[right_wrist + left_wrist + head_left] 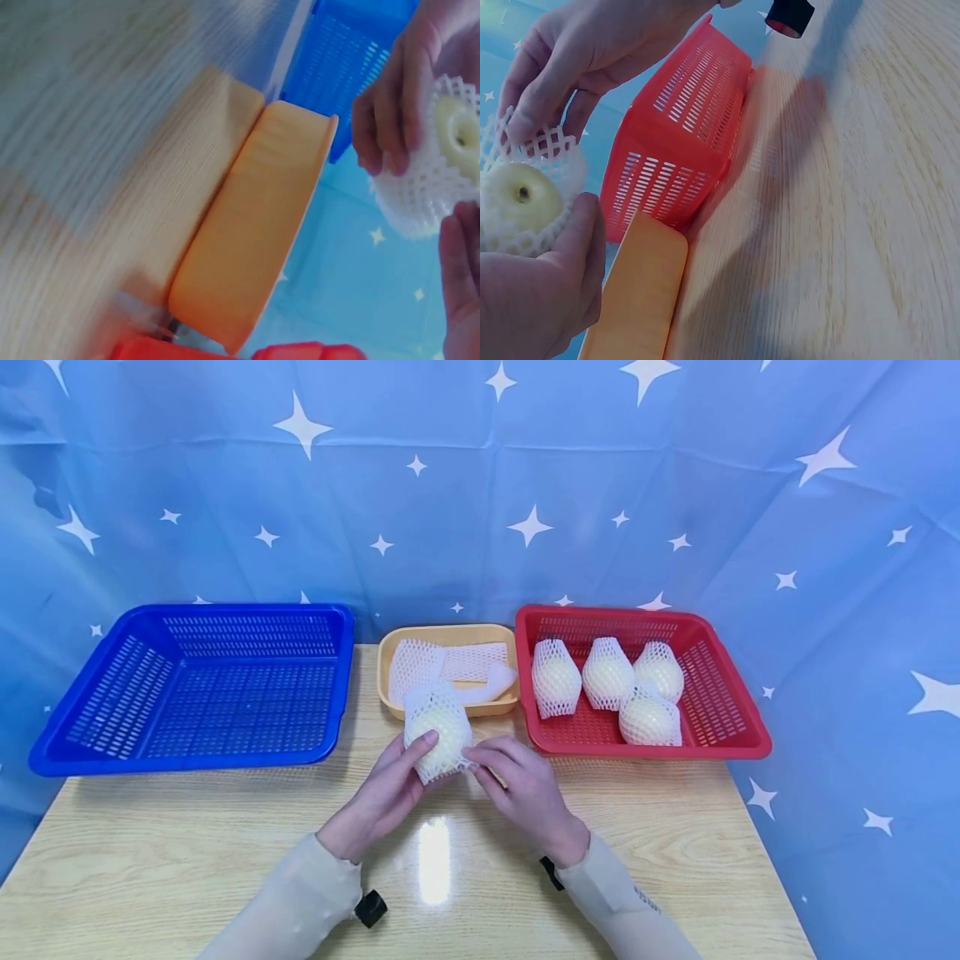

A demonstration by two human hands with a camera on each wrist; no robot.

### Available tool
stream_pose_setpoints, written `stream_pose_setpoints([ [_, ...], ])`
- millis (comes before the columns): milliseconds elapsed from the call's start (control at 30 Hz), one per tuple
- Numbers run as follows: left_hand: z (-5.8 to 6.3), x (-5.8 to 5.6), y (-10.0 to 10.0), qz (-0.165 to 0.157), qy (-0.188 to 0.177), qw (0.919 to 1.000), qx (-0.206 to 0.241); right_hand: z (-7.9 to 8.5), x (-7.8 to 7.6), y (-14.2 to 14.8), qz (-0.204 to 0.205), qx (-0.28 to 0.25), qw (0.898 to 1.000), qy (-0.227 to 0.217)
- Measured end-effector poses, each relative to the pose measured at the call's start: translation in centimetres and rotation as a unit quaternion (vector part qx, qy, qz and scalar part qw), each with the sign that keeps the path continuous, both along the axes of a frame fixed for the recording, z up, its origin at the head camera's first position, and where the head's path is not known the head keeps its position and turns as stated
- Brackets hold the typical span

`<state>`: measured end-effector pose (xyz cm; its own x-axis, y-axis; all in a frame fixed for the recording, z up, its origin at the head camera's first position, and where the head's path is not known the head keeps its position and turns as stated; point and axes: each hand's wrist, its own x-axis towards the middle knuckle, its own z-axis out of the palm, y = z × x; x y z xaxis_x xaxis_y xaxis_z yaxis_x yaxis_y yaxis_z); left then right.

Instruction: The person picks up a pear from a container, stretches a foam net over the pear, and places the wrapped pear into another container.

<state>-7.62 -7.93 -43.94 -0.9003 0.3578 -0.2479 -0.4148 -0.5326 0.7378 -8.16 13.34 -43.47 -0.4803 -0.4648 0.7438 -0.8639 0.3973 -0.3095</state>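
A pale yellow round fruit (526, 201) with a dark spot in its dimple sits inside a white foam net (435, 727). My left hand (390, 789) grips the netted fruit from the left and below, its thumb across the front. At the right, my right hand (525, 789) pinches the net's lower edge between thumb and fingers. In the left wrist view the net's end gapes and bares the fruit's dimpled end. The fruit is held up in front of a tan tray (491, 710), which holds white foam nets (476, 662).
On the left of the wooden table (187, 852) stands a blue basket (240, 714) with nothing in it. A red basket (720, 752) at the right holds several netted fruits (557, 678). Behind hangs a blue cloth (450, 493) with white stars.
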Motion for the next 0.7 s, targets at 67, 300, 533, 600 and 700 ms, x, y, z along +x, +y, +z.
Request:
stream_pose_setpoints([
  [67,0.0,0.0,0.1,0.008,0.004,1.0000,0.002,0.1,0.2,-0.1,0.014,0.013,1.000,0.022],
  [300,0.0,-0.1,0.0,0.018,0.026,0.9984,-0.047,0.0,0.4,0.1,0.037,0.013,0.998,-0.050],
  [533,0.4,-0.2,0.2,0.021,0.082,0.9862,-0.142,0.2,0.6,-0.1,-0.012,-0.128,0.963,-0.238],
  [600,0.5,-0.2,0.2,0.018,0.092,0.9797,-0.177,0.4,0.6,-0.4,-0.019,-0.156,0.938,-0.308],
  [700,0.6,-0.1,0.3,0.009,0.091,0.9712,-0.220,0.7,0.6,-0.9,-0.013,-0.173,0.893,-0.414],
])
